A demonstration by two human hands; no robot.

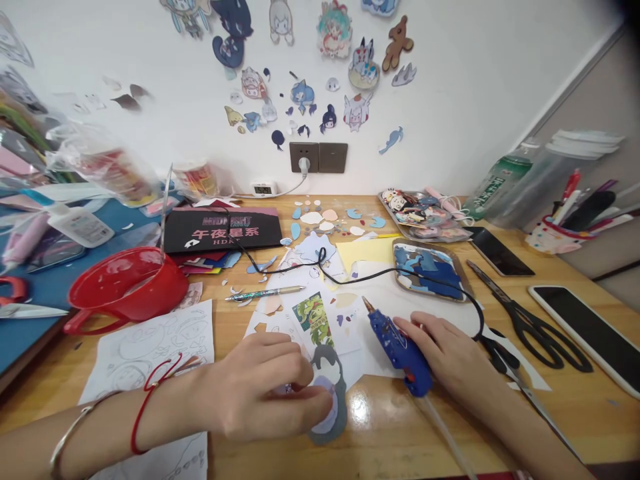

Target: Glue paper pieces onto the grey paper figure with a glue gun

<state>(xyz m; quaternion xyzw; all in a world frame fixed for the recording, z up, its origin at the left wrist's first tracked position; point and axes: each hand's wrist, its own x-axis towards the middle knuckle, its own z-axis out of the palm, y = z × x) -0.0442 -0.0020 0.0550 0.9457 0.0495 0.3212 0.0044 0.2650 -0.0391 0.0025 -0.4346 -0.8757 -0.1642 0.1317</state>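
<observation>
My left hand (270, 387) is closed with bent fingers over a grey paper cutout (337, 423) that has a pale purple oval. Its thumb tip overlaps the oval; whatever lies between the fingers is hidden. My right hand (450, 360) is wrapped around the handle of a blue glue gun (400, 350), whose nozzle points up and left. A clear glue stick (443, 430) sticks out of its back end. Beyond the grey cutout is a green printed card (313, 319) on white paper. A pen (265, 293) lies farther left.
A red cup (127, 283) stands at left above a sketched sheet (150, 347). A black cord (360, 277) loops across the papers. Cutout trays (430, 270), large scissors (530, 320), phones (590, 333) and a pen cup (560, 230) are at right. Paper figures cover the wall.
</observation>
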